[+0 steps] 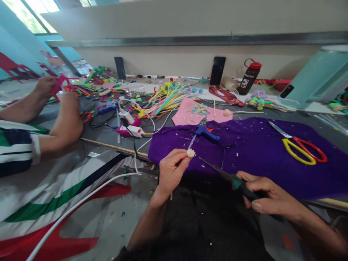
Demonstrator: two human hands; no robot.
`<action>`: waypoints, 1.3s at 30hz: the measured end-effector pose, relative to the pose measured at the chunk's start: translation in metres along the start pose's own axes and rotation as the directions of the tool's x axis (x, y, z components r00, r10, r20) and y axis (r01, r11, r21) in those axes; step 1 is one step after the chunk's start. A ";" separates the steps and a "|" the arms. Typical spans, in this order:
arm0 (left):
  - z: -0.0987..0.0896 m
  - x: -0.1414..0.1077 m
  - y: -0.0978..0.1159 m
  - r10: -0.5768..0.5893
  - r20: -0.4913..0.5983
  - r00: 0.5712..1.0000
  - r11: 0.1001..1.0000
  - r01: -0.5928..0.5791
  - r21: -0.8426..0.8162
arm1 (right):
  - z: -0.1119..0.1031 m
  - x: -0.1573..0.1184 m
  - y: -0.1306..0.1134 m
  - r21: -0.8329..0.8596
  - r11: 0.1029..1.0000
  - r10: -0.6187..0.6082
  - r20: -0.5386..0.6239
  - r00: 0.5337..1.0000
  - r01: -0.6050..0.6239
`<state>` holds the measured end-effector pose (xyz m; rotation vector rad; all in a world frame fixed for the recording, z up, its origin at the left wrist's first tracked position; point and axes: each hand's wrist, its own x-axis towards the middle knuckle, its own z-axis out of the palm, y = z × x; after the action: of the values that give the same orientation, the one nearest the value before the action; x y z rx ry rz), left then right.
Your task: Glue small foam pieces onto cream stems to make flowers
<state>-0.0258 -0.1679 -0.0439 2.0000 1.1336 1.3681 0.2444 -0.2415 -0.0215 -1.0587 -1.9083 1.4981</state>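
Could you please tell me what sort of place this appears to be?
It looks like a craft workroom, judging by the blue glue gun and the scissors on the purple cloth, and the bundle of colourful stems farther back.

Daylight is filling a dark-framed window (pixel 20 14) in a turquoise wall (pixel 16 41); red plastic chairs (pixel 11 66) are standing below; an off-white panel (pixel 174 20) is rising behind a dark-grey desk (pixel 95 135).

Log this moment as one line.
left hand: pinching cream flower-shaped piece | right hand: gripping green-handled tool, tip apart from piece | purple cloth: blue glue gun, red-and-yellow-handled scissors on top
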 end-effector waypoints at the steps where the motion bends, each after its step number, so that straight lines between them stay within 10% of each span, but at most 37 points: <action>1: 0.001 0.000 0.000 0.002 -0.005 1.000 1.000 -0.002 0.010 | 0.001 0.000 -0.001 -0.005 1.000 -0.007 -0.021 1.000 0.006; 39: 0.008 -0.003 0.001 0.306 0.091 0.948 0.845 -0.315 0.432 | 0.013 0.001 -0.002 -0.170 0.985 -0.048 -0.115 0.992 0.027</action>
<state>-0.0184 -0.1704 -0.0478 2.6149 1.2368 1.3210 0.2334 -0.2483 -0.0236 -1.1516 -1.9867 1.2420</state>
